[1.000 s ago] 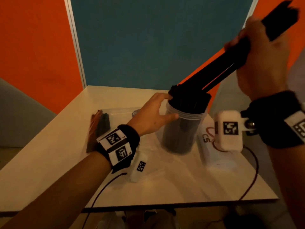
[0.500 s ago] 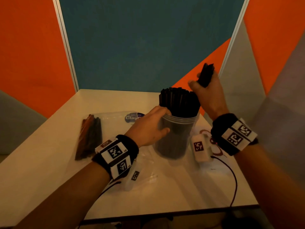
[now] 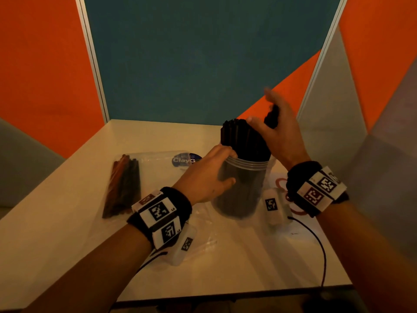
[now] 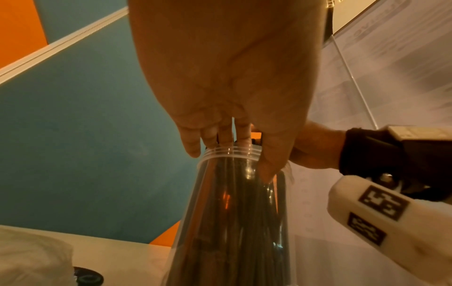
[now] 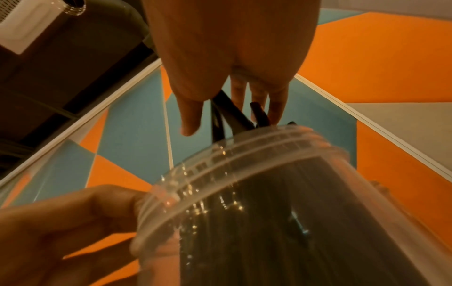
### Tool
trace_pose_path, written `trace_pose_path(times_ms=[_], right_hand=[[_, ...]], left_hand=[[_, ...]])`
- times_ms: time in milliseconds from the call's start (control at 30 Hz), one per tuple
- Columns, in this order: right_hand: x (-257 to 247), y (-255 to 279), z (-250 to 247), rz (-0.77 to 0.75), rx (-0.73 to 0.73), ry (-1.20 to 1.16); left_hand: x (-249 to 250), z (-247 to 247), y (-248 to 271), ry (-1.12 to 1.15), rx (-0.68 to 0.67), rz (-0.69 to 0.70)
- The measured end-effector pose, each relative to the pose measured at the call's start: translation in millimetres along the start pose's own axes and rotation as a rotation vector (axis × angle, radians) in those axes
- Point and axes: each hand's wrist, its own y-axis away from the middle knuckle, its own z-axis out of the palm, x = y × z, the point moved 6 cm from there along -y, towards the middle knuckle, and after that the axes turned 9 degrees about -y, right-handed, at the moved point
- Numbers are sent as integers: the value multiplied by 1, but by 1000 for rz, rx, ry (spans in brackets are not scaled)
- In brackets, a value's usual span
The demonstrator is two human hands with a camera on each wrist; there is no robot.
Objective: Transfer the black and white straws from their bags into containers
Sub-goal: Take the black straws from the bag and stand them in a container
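A clear plastic container [image 3: 241, 193] stands on the table, packed with black straws [image 3: 243, 138] whose tops rise above its rim. My left hand [image 3: 230, 168] grips the container just under the rim, thumb on the near wall and fingers over the far edge [image 4: 234, 152]. My right hand [image 3: 264, 109] hovers over the right side of the bundle. Its fingers are spread and nearly straight, with a few straw tops [image 5: 234, 114] standing loosely between thumb and fingers [image 5: 229, 116]. The hand is blurred in the head view.
A clear bag [image 3: 121, 186] holding dark and brownish straws lies flat at the left, with a blue label [image 3: 185, 159] at its far end. Another plastic bag with a red print [image 3: 293, 206] lies right of the container. Partition walls close the table's [image 3: 225, 272] back and sides.
My right hand brought the long black straw bundle down from high on the right into the container, then loosened its fingers at the straw tops. My left hand kept hold of the container.
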Motion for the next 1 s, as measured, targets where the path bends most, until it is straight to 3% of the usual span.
trace_pose_path(times_ms=[100,233,333,533,667,800,1000], right_hand=[[9,4,12,80,-127,71],[-2,6,1,6,34,-99],[-8,5,-2,-123,94,51],[26,7,-3,49,76,266],[21,13,-13,26,129,150],[25,15,2,94,-71,315],[-12,25,-3,-103,47,245]], left_hand=[[2,-1,1,12,-8,0],[1,0,2,11,-16,4],[0,1,1,16,-9,4],[1,1,2,28,-12,12],[0,0,3,10,-16,8],[1,-1,1,18,-37,5],[-3,-9,25,96,-135,52]])
